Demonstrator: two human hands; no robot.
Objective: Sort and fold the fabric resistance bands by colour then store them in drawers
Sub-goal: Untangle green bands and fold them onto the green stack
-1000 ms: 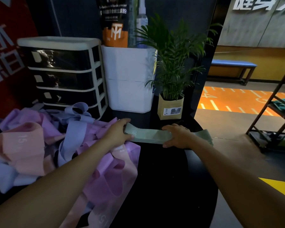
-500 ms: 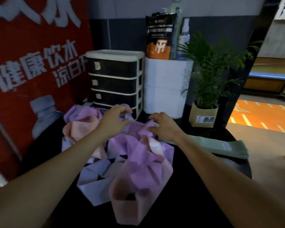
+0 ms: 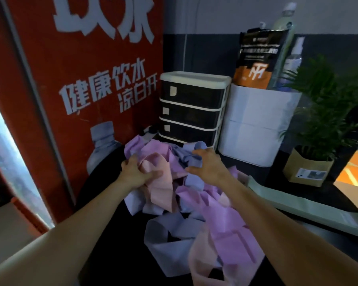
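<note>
Tangled heap of pink, lilac and blue fabric bands [image 3: 196,205] on the round black table [image 3: 112,234], worked by both hands.

Risk judged: looped neighbours dragged off the edge if one is pulled. Salmon-pink fabric band [image 3: 159,178] is bunched inside the curled left hand [image 3: 137,174]; grey-blue fabric band [image 3: 191,159] lies under the right hand [image 3: 208,167], fingers bent, grasp uncertain. Black four-drawer unit [image 3: 192,108] stands closed behind.

bands [image 3: 194,205]: soft matt woven cloth in pink, lilac, blue-grey | folded band [image 3: 310,209]: matt green cloth | drawer unit [image 3: 191,109]: glossy dark plastic fronts, cream plastic frame | table [image 3: 116,240]: smooth black top | plant pot [image 3: 307,172]: brown paper wrap
</note>
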